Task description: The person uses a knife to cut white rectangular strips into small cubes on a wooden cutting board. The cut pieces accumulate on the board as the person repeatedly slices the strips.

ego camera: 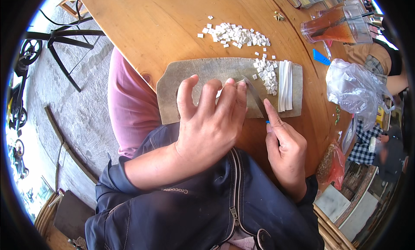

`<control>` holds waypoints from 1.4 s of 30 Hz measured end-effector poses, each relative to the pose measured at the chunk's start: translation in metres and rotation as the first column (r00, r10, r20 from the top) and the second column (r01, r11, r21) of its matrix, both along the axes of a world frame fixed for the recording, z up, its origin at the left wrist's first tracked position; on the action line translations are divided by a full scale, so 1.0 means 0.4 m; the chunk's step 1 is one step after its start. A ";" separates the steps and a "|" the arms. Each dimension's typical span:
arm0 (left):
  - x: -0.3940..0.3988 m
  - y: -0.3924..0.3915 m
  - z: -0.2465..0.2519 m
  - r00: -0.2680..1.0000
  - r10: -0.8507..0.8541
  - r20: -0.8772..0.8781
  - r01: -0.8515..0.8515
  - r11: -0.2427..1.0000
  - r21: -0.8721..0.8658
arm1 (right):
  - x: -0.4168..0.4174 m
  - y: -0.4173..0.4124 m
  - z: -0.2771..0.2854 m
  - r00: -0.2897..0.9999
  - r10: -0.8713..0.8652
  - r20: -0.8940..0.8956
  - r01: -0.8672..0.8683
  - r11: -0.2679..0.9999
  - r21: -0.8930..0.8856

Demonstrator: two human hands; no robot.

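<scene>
My left hand point(210, 123) lies spread over a worn wooden cutting board point(194, 68), fingertips pressing down on a white strip point(219, 94) that shows only partly between the fingers. My right hand point(287, 146) grips a small knife point(257, 97), its index finger stretched along the back of the blade; a bit of blue handle shows. The blade sits just right of my left fingertips. Small white squares point(267, 75) are heaped on the board, right of the blade. Beyond them several long white strips point(285, 86) lie side by side. Past the board's far edge spreads a larger pile of white squares point(235, 33).
On the wooden table point(146, 20), drink glasses point(337, 25) stand at the far right. Nearer are a blue plastic handle point(321, 57), a clear plastic bag point(351, 85) and a red plastic bag point(335, 167). Another person's arm point(397, 83) appears at the right rim.
</scene>
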State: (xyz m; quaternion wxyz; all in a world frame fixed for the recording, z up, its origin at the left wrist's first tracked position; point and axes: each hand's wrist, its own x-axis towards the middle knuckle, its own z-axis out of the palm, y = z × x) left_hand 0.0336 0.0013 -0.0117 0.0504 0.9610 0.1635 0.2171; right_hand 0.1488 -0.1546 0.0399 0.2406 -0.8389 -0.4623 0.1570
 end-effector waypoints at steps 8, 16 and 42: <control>0.002 -0.001 0.003 1.000 -0.001 -0.019 0.001 1.000 -0.007 | -0.019 0.006 -0.006 0.984 0.005 0.179 0.005 0.999 -0.053; -0.007 -0.013 0.003 0.998 0.055 0.012 -0.054 0.997 -0.064 | -0.001 -0.004 -0.007 0.999 -0.028 0.016 0.028 1.000 -0.001; -0.018 -0.008 0.008 0.998 0.055 -0.013 -0.056 0.997 -0.046 | -0.025 0.002 -0.009 0.993 0.001 0.122 0.002 1.000 -0.026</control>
